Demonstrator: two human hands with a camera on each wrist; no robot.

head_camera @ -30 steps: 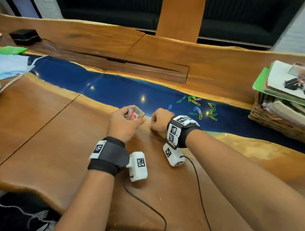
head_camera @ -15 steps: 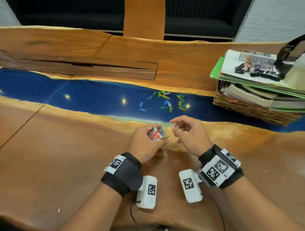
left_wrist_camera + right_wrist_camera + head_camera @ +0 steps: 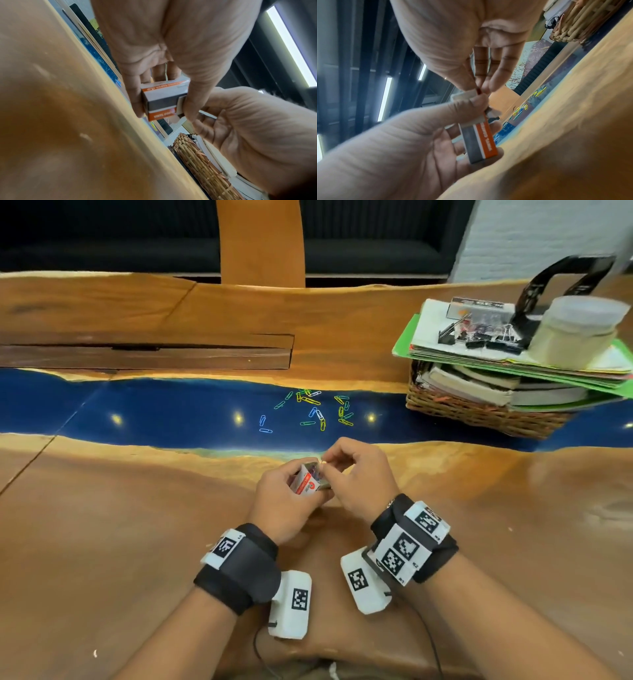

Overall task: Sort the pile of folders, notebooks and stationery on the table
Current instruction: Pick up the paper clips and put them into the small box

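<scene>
The left hand (image 3: 286, 501) gripped a small paper-clip box (image 3: 306, 481) above the bench (image 3: 102, 542), open end tilted up toward the right hand (image 3: 356, 474). That hand, touching the box's mouth, pinched something small; loose paper clips (image 3: 313, 409) lay just beyond both hands.

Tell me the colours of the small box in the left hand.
Orange, white and grey on the small box, clearest in the right wrist view; the left hand grips it.

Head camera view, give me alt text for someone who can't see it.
A person's left hand holds a small orange and white box over a wooden table while the right hand pinches something tiny at its open end. Colored paper clips lie scattered on the table's blue strip beyond, and a wicker basket piled with books and folders sits to the right.
</scene>
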